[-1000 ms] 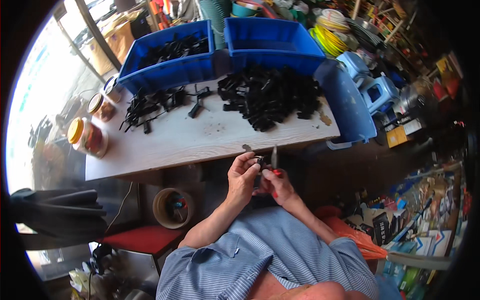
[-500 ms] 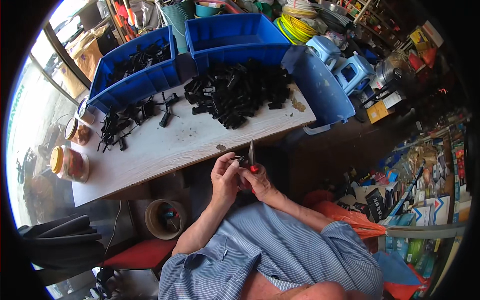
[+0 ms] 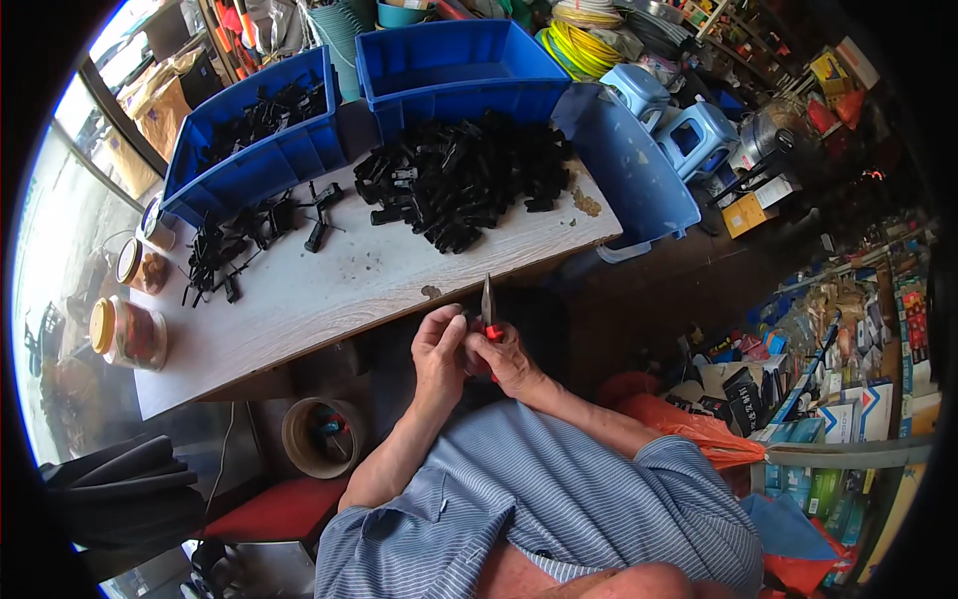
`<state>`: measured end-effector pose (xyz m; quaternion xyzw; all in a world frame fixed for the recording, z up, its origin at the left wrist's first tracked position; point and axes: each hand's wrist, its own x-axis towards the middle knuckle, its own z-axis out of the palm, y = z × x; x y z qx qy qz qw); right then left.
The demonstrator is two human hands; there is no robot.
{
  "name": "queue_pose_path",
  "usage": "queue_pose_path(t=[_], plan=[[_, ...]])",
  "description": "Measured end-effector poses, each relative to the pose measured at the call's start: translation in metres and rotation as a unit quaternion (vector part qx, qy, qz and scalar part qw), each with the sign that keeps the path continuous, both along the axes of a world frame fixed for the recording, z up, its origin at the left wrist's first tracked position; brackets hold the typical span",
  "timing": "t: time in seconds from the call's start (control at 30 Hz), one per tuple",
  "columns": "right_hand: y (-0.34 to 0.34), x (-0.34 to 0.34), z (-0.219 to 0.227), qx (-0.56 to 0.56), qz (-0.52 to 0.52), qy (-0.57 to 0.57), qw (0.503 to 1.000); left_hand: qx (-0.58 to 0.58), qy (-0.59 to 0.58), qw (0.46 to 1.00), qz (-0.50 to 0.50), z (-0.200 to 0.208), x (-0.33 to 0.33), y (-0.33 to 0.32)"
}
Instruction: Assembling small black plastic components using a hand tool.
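My left hand [image 3: 437, 351] is closed, thumb against fingertips, in front of the table's near edge. Pinched there is a small black part [image 3: 471, 319], mostly hidden by the fingers. Right beside it, my right hand [image 3: 507, 359] is wrapped round needle-nose pliers [image 3: 488, 301] with red handles, their metal jaws pointing up and away from me. On the white table [image 3: 339, 280] lies a big heap of black plastic parts [image 3: 459, 180]. Farther left is a looser group of black parts with thin prongs [image 3: 222, 255], and a single one [image 3: 319, 215] lies near it.
A blue bin [image 3: 249, 150] holding black parts and a second blue bin [image 3: 459, 75] stand along the table's far side. Lidded jars [image 3: 130, 334] line the left end. A lighter blue tub [image 3: 639, 180] and stools [image 3: 694, 140] are at right. A round bucket [image 3: 321, 437] sits below the table.
The whole view has shifted slightly. My fingers now cover more of the small black part, and the pliers tilt a little to the left. Both hands stay close together.
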<state>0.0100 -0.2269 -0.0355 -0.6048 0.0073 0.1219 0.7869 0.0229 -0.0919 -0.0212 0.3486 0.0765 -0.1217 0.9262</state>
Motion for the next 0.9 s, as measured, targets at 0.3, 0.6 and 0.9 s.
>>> queue_pose_path(t=[0.3,0.6,0.9], plan=[[-0.007,-0.006,0.01,0.053,0.0,0.102,0.993,0.479,-0.187,0.849,0.124,0.007,-0.009,0.021],[-0.005,-0.009,0.013,-0.004,0.012,0.169,0.986,0.517,-0.25,0.817,-0.039,0.014,0.0,0.023],[0.007,-0.005,0.021,0.019,-0.084,0.123,0.989,0.298,-0.126,0.943,0.069,-0.016,-0.006,0.002]])
